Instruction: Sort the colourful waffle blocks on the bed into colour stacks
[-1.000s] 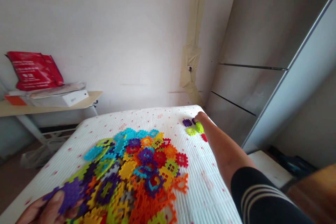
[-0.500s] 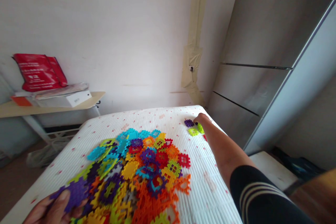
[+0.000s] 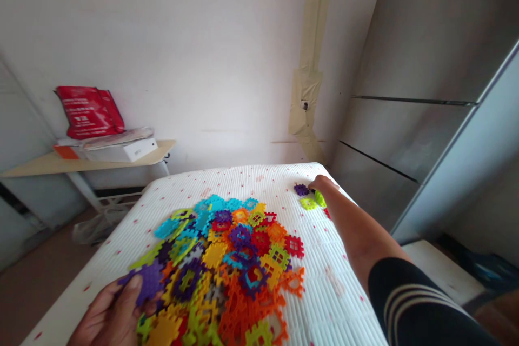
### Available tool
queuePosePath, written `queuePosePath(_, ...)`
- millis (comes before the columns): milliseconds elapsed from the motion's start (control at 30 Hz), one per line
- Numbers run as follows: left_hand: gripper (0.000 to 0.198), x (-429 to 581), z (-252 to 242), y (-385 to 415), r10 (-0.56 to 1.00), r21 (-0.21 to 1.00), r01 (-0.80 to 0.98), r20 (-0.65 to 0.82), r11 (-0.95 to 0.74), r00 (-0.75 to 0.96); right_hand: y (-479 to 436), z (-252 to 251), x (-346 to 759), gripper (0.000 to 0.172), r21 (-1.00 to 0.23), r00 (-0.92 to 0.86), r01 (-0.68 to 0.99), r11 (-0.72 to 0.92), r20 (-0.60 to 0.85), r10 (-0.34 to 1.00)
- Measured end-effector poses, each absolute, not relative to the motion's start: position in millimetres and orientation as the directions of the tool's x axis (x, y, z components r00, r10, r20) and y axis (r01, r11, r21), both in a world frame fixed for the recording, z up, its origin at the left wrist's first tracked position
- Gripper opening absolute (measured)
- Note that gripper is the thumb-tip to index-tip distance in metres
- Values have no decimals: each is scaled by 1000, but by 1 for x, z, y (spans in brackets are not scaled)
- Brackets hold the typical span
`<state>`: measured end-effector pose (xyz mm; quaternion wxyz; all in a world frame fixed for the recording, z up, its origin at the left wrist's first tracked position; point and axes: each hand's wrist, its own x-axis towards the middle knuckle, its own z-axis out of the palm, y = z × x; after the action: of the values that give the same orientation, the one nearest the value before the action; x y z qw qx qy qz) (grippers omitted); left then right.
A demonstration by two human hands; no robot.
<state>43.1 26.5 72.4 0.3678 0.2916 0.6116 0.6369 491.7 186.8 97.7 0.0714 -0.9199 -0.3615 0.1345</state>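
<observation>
A heap of flat, notched plastic building pieces (image 3: 231, 259) in many colours lies on a white ribbed mattress (image 3: 259, 184). My left hand (image 3: 111, 316) is at the near left edge of the heap, thumb pressed on a purple piece (image 3: 148, 284) that it grips. My right arm stretches to the far right corner, where my right hand (image 3: 322, 183) rests with fingers curled over a small group of pieces: a purple one (image 3: 300, 190) and lime-green ones (image 3: 308, 203). What the fingers hold is hidden.
A beige side table (image 3: 81, 159) by the wall carries a red bag (image 3: 89, 112) and a white box (image 3: 121, 150). A grey wardrobe (image 3: 425, 108) stands right of the mattress. Bare floor lies to the left.
The view has shifted so everything sits further right. My left hand has come further into view, still on the purple piece. My right hand stays at the far corner pieces.
</observation>
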Motion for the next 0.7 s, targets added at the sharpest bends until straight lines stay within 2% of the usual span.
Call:
queuePosePath(67,37,45,73,25,845,983,-177,-140,55,-516,186,107,489,57,-197,704,674,-712,-123,700)
queuePosePath(167,40,50,76,21,873,961,-273,-94,-46,-478,185,123,474,50,-168,585,811,-561,170,793)
queuePosePath(233,41,57,78,17,910,928,-362,-77,-83,-407,177,131,449,46,-204,375,924,-322,330,866)
queuePosePath(300,41,64,80,14,924,901,-419,-58,-116,-379,155,136,412,40,-286,136,958,-9,427,894)
queuePosePath(367,38,70,80,11,936,887,-450,-66,-103,-346,121,137,365,35,-393,-70,873,288,483,873)
queuePosePath(467,31,76,79,8,949,875,-477,-75,-84,-305,65,131,293,29,-458,-297,692,558,524,798)
queuePosePath(567,30,77,78,9,952,854,-511,-68,-100,-299,30,123,240,37,-384,-427,664,641,509,747)
queuePosePath(700,39,78,73,10,934,859,-505,-108,-85,-341,22,117,209,39,-344,-424,729,591,452,785)
